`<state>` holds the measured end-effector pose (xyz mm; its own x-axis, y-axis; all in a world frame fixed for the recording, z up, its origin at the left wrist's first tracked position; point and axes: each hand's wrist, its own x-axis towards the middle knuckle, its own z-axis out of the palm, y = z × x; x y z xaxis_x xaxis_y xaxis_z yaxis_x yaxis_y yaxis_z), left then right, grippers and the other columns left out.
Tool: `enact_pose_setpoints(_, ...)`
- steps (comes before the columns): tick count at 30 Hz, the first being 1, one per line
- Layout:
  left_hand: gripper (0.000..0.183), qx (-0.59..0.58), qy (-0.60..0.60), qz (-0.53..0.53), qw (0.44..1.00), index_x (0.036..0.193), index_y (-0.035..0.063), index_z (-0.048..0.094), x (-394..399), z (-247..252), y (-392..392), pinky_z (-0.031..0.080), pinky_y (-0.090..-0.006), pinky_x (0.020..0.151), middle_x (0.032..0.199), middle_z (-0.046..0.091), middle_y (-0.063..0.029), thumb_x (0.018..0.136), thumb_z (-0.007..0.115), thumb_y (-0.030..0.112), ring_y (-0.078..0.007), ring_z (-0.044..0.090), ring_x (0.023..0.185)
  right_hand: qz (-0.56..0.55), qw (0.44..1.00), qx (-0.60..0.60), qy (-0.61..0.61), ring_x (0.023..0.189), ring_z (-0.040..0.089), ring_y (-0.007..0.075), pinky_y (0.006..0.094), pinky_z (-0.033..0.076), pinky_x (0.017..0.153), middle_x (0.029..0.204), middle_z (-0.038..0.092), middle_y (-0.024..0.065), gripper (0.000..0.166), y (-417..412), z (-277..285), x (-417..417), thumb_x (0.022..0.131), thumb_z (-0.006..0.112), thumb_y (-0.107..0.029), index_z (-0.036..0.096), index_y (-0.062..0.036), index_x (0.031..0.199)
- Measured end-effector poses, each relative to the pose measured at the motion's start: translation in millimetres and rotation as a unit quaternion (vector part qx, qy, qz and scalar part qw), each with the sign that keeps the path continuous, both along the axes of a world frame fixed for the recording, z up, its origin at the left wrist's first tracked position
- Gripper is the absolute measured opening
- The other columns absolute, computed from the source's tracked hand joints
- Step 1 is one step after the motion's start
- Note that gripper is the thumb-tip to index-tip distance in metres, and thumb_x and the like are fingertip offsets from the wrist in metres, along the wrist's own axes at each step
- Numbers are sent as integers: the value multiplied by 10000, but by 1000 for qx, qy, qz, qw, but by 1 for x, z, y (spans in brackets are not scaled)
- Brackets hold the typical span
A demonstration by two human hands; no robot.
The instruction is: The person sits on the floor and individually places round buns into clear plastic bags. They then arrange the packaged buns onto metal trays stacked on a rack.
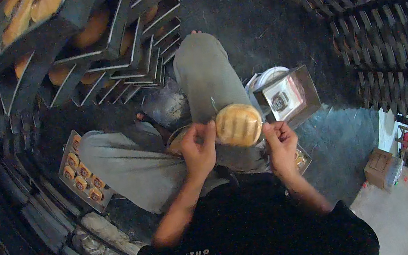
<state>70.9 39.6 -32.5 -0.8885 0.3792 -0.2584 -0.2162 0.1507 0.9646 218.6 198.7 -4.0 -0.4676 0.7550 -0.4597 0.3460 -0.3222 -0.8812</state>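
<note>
A golden bread loaf with a ridged top hangs between my hands above my lap. Its shine suggests a clear plastic wrapper around it. At the loaf's left end, my left hand pinches thumb against forefinger. My right hand pinches in the same way at the right end, where a small pale bit shows at the fingertips. A thin greenish strand shows just beyond the loaf, against my trouser leg. Right of my knee stands an open metal tin holding printed sheets or wrappers.
Stacked dark trays with bread rise at the front left. A tray of small filled pastries lies beside my left leg. A filled plastic bag sits between my legs. More racks and a cardboard box stand to the right.
</note>
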Motion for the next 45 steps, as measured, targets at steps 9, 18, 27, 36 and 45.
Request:
enact_pose_setpoints(9,246,171,-59,215,960,1104,49,629,-48,33,-53,499,-277,803,983,668,-38,958,704,233,-116,621,894,321,923,109,182,1270,551,288,405,436,1081,1351,566,171,657,-75,73,-113,817,771,-41,443,15,1383)
enact_pose_setpoints(18,248,232,-65,280,929,1151,15,599,-44,45,-133,520,-380,894,1085,657,-89,996,621,208,-227,640,1002,341,556,626,428,1271,517,450,475,446,1076,1402,495,249,676,-129,278,-376,748,685,23,471,-22,1388)
enact_pose_setpoints(27,184,172,-134,268,938,1112,33,640,-22,22,-137,514,-305,859,1053,693,-72,974,647,154,-159,644,953,444,633,523,359,1301,545,353,526,412,1083,1244,668,125,331,-74,92,-243,739,759,-72,730,-110,1067)
enact_pose_setpoints(36,176,101,-148,117,977,1144,40,621,-38,18,-83,499,-288,870,1096,679,-68,995,619,133,-148,639,979,95,820,461,-327,1391,413,441,507,327,1160,1465,458,315,513,192,-214,32,958,543,-148,468,25,1435)
enact_pose_setpoints(45,168,85,-85,-26,992,1134,45,624,-39,59,3,496,-308,909,1110,674,-73,981,633,114,-158,637,989,83,772,493,-393,1099,570,423,521,433,948,1109,639,216,286,178,-203,46,891,646,-173,644,19,1104)
